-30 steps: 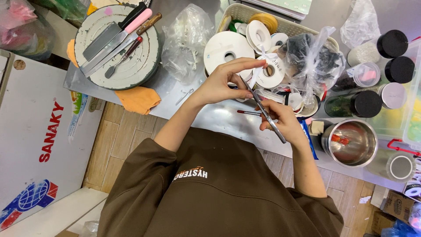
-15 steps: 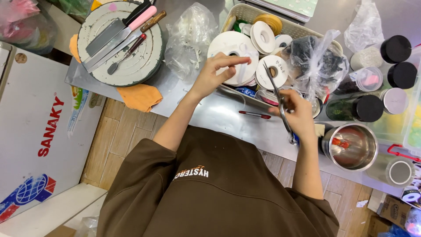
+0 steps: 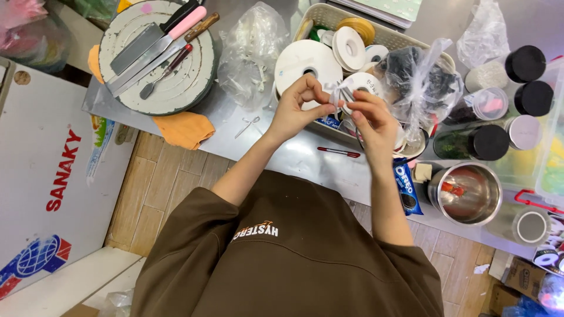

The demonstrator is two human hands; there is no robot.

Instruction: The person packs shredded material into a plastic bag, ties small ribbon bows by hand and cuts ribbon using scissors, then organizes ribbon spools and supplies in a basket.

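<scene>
Together over the front rim of the ribbon basket (image 3: 436, 51), both hands work one small strip of white ribbon (image 3: 336, 94). The left hand (image 3: 295, 107) is mostly curled, its thumb and forefinger pinched shut on the ribbon's near end, the other fingers bent loosely above. The right hand (image 3: 376, 120) meets it just beside, fingers closed around a pair of scissors (image 3: 348, 94), of which only a dark, narrow bit shows between the fingertips; whether the blades are apart cannot be told. The two hands almost touch at the ribbon, which hangs in the air just in front of the basket and above the surface (image 3: 294, 155). Inside the basket, right behind the hands, a large white ribbon spool (image 3: 305, 58) stands on edge, with smaller spools (image 3: 350, 47) beyond it. On the surface in front of the basket a red pen (image 3: 339, 152) lies flat, and to the left of the basket's front a tiny finished white bow (image 3: 249, 124) rests near a crumpled clear plastic bag (image 3: 251, 53). Right of the basket's front corner lie a blue biscuit packet (image 3: 405, 186) and an open steel pot (image 3: 465, 192). Far left of the basket, knives (image 3: 154, 48) lie across a round white cake turntable (image 3: 157, 58).
</scene>
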